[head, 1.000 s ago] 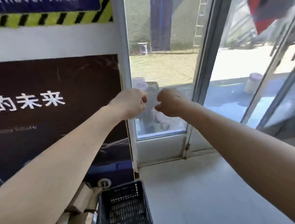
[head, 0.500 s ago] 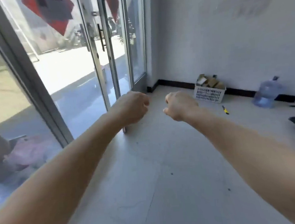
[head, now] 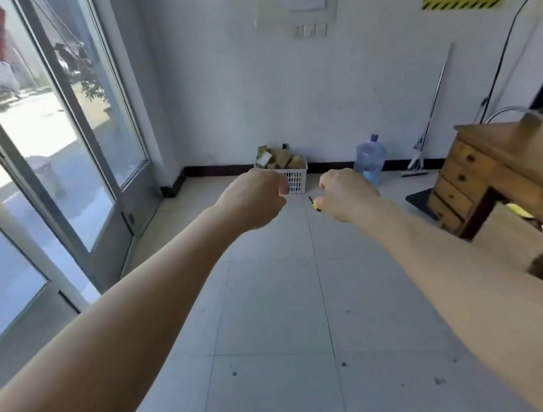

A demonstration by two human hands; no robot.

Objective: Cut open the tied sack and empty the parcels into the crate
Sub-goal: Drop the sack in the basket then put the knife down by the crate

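I hold both arms stretched out in front of me. My left hand (head: 256, 197) and my right hand (head: 347, 193) are curled into fists and hold nothing. Far ahead by the wall stands a white plastic crate (head: 297, 179) with brown cardboard parcels (head: 281, 159) in it; my left hand covers its left part. A small yellow-handled cutter (head: 315, 204) lies on the floor in front of the crate, just left of my right fist in the picture. No sack is in view.
Glass doors (head: 65, 163) run along the left. A blue water bottle (head: 370, 159) and a broom (head: 427, 135) stand by the far wall. A wooden desk with drawers (head: 475, 176) is on the right, with a dark flat object (head: 420, 199) beside it. The floor is pale tile.
My view has swung right, from the dark poster and black crate past the glass doors to the far wall. Both fists stay held out the same way.
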